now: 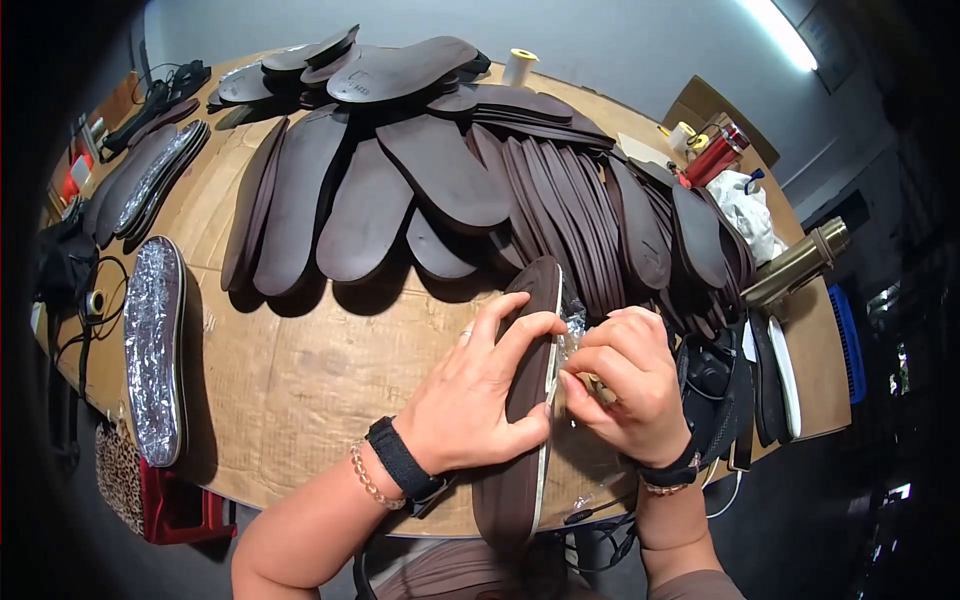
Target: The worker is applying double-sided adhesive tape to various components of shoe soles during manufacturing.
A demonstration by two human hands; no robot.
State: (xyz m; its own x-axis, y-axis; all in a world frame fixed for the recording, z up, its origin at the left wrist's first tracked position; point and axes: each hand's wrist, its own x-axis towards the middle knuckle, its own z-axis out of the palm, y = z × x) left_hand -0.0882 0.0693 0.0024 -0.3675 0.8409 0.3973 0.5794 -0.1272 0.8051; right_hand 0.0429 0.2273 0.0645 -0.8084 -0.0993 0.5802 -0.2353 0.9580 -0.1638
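A dark brown shoe insole (508,505) with a pale edge stands tilted on its side near the table's front. My left hand (482,395) is closed around it, fingers over the upper part and thumb at the pale edge. Crinkled clear plastic film (573,328) shows along the insole's right side. Against that edge, the fingers of my right hand (630,385) are pinched together. A small yellowish bit shows inside the right fist; most of it is hidden, so its kind is unclear.
Brown insoles (445,165) lie in a large heap across the table's back. Film-covered insoles (155,350) stack at the left, with more (165,180) behind. A red flask (715,155), a gold-coloured flask (800,265) and a white bag (745,215) occupy the right. Cables (605,545) hang at the front edge.
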